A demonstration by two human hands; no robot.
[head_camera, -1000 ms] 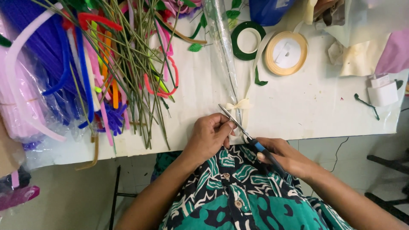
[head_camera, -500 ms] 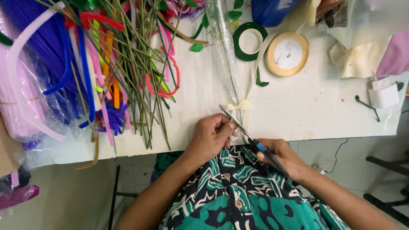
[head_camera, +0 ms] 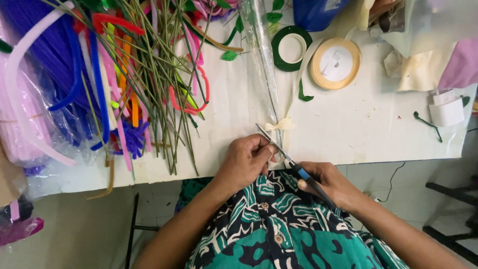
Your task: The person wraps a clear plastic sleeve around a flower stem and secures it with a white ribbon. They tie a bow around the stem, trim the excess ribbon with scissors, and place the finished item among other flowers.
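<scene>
Head view: the left hand (head_camera: 245, 160) sits at the near edge of the worktop (head_camera: 358, 129), its fingers pinched on the loose cream ribbon end just below the small ribbon bow (head_camera: 279, 125); the right hand (head_camera: 328, 182) lies lower and to the right, off the worktop edge and over the patterned shirt (head_camera: 279, 224), closed round the blue handles of the scissors (head_camera: 286, 155); the two hands are close together but not touching. The scissors run on a slant, handles low at the right, blades rising up and to the left, the tip ending just left of the bow; whether the blades are parted I cannot tell. The bow is tied round a clear wrapped stem (head_camera: 264, 60) whose long axis runs away from the person, nearly crossing the blades; the left hand is the nearer to the bow. Further off lie a heap of green stems (head_camera: 164, 84), a green tape roll (head_camera: 293, 48) and a cream ribbon roll (head_camera: 336, 63).

Against the earlier frames nothing clear differs; hands, scissors and bow keep the same places.
</scene>
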